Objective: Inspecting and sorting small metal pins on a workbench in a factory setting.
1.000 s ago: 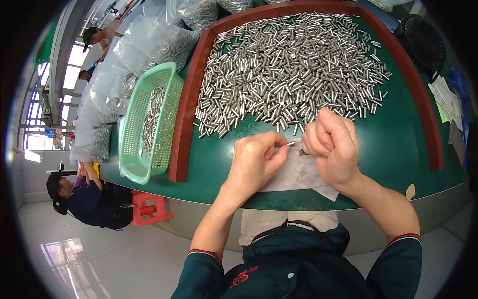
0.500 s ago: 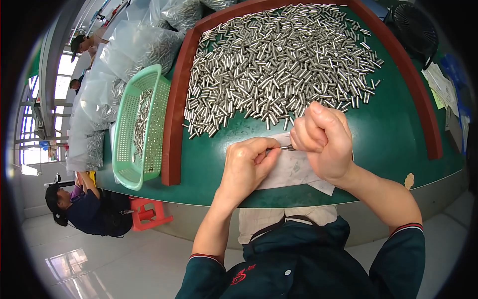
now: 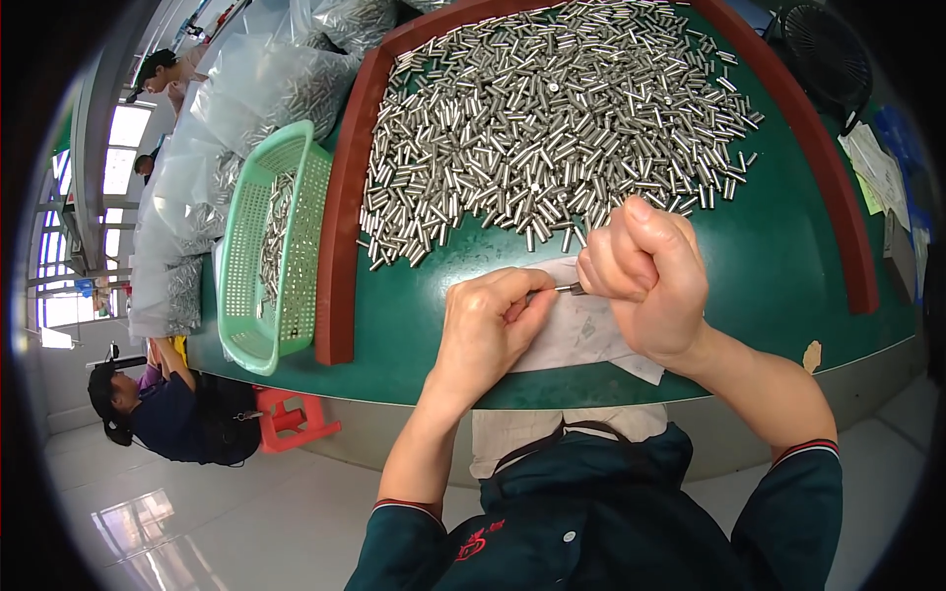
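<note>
Small metal pin [image 3: 569, 289] was pinched between left hand [image 3: 485, 325] and fisted right hand [image 3: 645, 281]; hands had drawn closer over the paper sheet [image 3: 581, 335], near the pin pile [image 3: 552, 118].

Clear plastic bags [image 3: 261, 94] of metal pins lie heaped left of the green basket [image 3: 266, 246].

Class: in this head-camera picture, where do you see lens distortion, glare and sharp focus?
Head view: the fisheye bends the red-brown wooden table rim into a curve; glare whitens the window and glossy floor; the small shiny metal cylinders and both hands, left hand and right hand, look sharp.
</note>
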Demonstrator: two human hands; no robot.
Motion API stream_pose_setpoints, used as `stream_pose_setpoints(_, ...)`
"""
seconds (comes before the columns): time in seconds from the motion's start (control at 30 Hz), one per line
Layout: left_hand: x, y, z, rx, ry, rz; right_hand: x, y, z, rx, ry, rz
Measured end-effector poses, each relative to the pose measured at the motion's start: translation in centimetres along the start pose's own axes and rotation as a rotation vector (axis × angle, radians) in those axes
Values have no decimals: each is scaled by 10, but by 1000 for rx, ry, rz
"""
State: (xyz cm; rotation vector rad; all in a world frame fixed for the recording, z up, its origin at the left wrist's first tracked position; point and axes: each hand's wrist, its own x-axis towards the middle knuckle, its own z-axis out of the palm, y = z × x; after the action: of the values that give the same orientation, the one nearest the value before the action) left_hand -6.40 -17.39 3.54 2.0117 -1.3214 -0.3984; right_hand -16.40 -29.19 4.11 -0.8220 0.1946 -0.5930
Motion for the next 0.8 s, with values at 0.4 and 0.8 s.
stream_pose_setpoints(0.4, 0, -3, 1, -46, -9, -4, -3, 4, 4, -135, -1, 3)
stream_pose_setpoints(0.8, -4, -2, 4, -49, 36, 18, 1, 1, -3, -66, 14, 6)
